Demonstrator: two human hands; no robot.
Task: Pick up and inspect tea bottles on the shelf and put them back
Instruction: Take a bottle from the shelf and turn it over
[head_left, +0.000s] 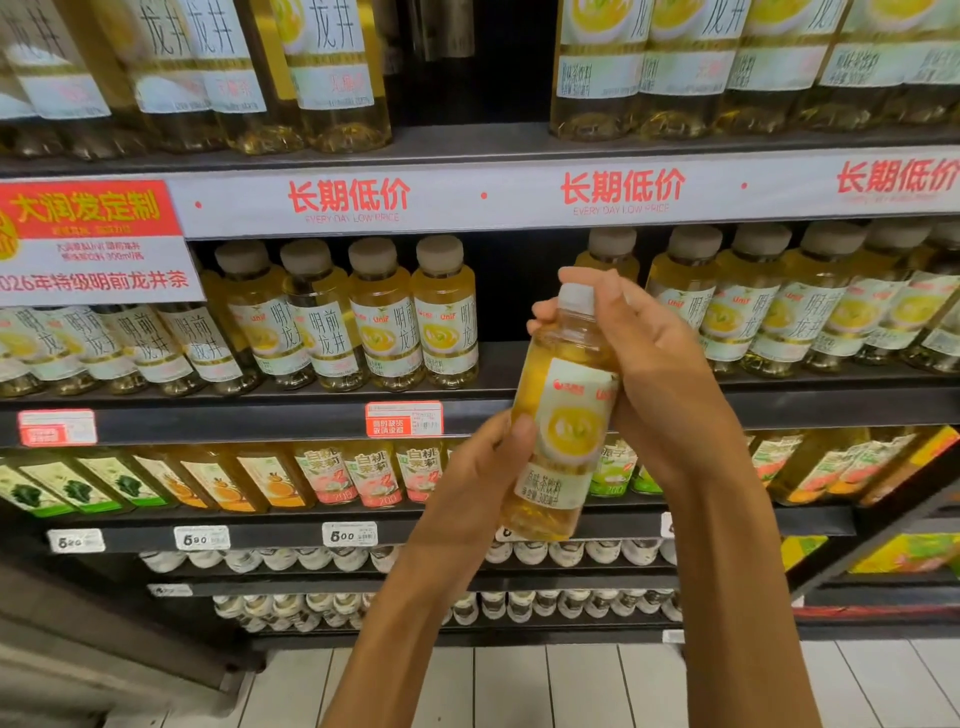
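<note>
**One tea bottle in both my hands, off the shelf**

I hold a tea bottle (561, 415) in front of the shelf (291, 415), lifted clear of the row it belongs to. It stands nearly upright, its white cap tipped a little to the right and its yellow-and-white label turned toward me. The liquid inside is pale gold.

My left hand (483, 467) wraps the lower half from the left, thumb pressed against the label edge, fingers hidden behind the bottle. My right hand (644, 353) closes around the neck and shoulder from the right — its fingers curl over the cap and down the far side. Both grips are closed firmly on the bottle; neither hand is free.

Behind the bottle, the middle shelf shows a dark gap between two groups of the same tea: a row of four bottles (358, 317) to the left of the gap and more bottles (753, 306) to the right. A white strip with red lettering (618, 189) runs along the shelf edge above. A red price tag (404, 419) sits on the shelf edge just left of my left hand. Lower down — beneath my forearms — stand peach-labelled bottles (371, 478), and below them rows of white caps (280, 558). The near floor is pale tile (519, 686).
</note>
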